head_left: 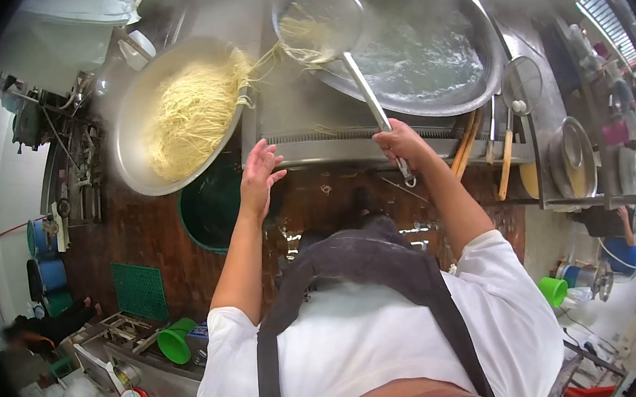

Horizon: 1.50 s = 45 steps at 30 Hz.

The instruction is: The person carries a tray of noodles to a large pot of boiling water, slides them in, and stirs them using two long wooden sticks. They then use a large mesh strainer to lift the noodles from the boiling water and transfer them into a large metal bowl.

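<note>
My right hand [403, 145] is closed round the metal handle of a strainer [332, 22], whose round basket holds some noodles at the rim of a large pot of bubbling water [420, 64]. Yellow noodles [193, 115] lie heaped in a wide metal bowl [135, 152] on the left. Several strands hang over the bowl's right rim and stretch across to the strainer. My left hand [260, 180] is held in the air below the bowl's right side, fingers apart, with nothing in it.
Wooden-handled tools [506, 159] and a small mesh skimmer [522, 85] lean right of the pot. A dark green tub [207, 214] stands below the bowl. Steam covers the top. Two other people [41, 332] [607, 222] are partly visible at the far left and right.
</note>
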Available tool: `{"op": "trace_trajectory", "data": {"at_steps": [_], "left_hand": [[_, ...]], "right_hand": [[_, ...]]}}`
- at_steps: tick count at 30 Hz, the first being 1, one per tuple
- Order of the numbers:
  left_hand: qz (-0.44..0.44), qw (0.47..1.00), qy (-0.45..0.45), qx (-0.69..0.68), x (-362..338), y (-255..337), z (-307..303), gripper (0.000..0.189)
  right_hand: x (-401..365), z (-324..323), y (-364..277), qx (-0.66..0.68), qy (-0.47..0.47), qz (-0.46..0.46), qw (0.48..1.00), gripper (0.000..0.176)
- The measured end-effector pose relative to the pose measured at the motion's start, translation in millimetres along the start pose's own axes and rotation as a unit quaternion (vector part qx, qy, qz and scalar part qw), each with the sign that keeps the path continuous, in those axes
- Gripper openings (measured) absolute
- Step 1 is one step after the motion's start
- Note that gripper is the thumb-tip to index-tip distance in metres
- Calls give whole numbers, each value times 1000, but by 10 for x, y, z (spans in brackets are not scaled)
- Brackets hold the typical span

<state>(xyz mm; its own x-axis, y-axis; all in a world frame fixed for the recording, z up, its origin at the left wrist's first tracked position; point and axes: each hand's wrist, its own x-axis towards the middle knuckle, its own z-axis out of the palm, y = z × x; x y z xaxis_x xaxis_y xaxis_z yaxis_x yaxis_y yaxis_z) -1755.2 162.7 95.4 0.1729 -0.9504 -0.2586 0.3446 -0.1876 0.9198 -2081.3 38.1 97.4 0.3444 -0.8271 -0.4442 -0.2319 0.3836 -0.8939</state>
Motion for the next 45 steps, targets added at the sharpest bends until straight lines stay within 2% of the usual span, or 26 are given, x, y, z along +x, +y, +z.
{"op": "trace_trajectory", "data": {"at_steps": [1, 2, 4, 7, 11, 12, 14, 16, 18, 22, 23, 24, 25, 27, 28, 29, 31, 33, 35, 38, 39, 41, 43, 45], "left_hand": [[4, 1000, 2, 0, -65, 33, -20, 65], [7, 1000, 3, 0, -127, 66, -34, 65], [11, 1000, 14, 3, -252, 75, -80, 65], [13, 999, 39, 7, -382, 43, -162, 65], [28, 997, 68, 1, -449, 96, -259, 62], [31, 997, 74, 0, -469, 105, -268, 63], [32, 995, 89, -13, -490, 71, -300, 63], [28, 994, 100, -23, -486, 17, -313, 63], [15, 994, 101, -28, -433, -44, -284, 62], [-12, 996, 83, -20, -137, -115, -97, 60], [-17, 997, 79, -18, -42, -111, -28, 59], [-20, 997, 79, -18, 34, -101, 66, 59], [-24, 996, 79, -17, 114, -92, 155, 58], [-33, 996, 81, -13, 284, -89, 309, 56], [-37, 996, 82, -10, 377, -97, 380, 54], [-38, 996, 84, -6, 460, -121, 442, 51], [-41, 995, 93, 1, 581, -183, 549, 46], [-55, 993, 107, 22, 721, -218, 666, 41], [-60, 989, 128, 33, 843, -217, 833, 34], [-92, 987, 127, 25, 961, -286, 978, 33], [-88, 988, 127, 23, 1007, -294, 1023, 32], [-81, 988, 127, 19, 1064, -298, 1091, 31], [-79, 988, 132, 6, 1068, -304, 1101, 30], [-75, 988, 134, -5, 1031, -312, 1078, 30]], "right_hand": [[-15, 177, -127, -65, 13, 16, 998, 17], [-109, 326, -236, -126, -2, -18, 992, 25], [-335, 738, -538, -259, 48, -60, 963, 27], [14, 958, -441, -425, 85, -265, 861, 22], [168, 1148, -781, -471, 81, -296, 827, 16], [161, 1177, -749, -463, 84, -286, 835, 16], [90, 1264, -505, -447, 92, -266, 849, 16], [107, 1233, 35, -421, 76, -245, 870, 18], [156, 1117, 428, -436, 55, -223, 870, 21], [232, 653, 418, -409, 86, -224, 881, 32], [276, 470, 377, -379, 123, -220, 891, 34], [365, 213, 387, -346, 152, -247, 892, 35], [369, -89, 228, -326, 163, -215, 906, 30], [489, -868, 16, -400, 230, -148, 875, 31], [533, -1274, -159, -390, 268, -108, 874, 33], [554, -1712, -290, -433, 290, -136, 843, 35], [873, -2640, -342, -512, 347, -59, 783, 43], [1184, -3362, -525, -529, 365, 47, 765, 43], [1651, -4077, -412, -577, 342, 77, 738, 38], [2276, -4513, -310, -493, 341, 66, 798, 36], [2697, -4731, -142, -483, 308, 87, 815, 35], [3011, -4372, -335, -526, 247, 69, 811, 31], [3485, -4121, -195, -493, 216, 93, 838, 25], [3323, -3681, -205, -489, 116, 106, 858, 22]]}}
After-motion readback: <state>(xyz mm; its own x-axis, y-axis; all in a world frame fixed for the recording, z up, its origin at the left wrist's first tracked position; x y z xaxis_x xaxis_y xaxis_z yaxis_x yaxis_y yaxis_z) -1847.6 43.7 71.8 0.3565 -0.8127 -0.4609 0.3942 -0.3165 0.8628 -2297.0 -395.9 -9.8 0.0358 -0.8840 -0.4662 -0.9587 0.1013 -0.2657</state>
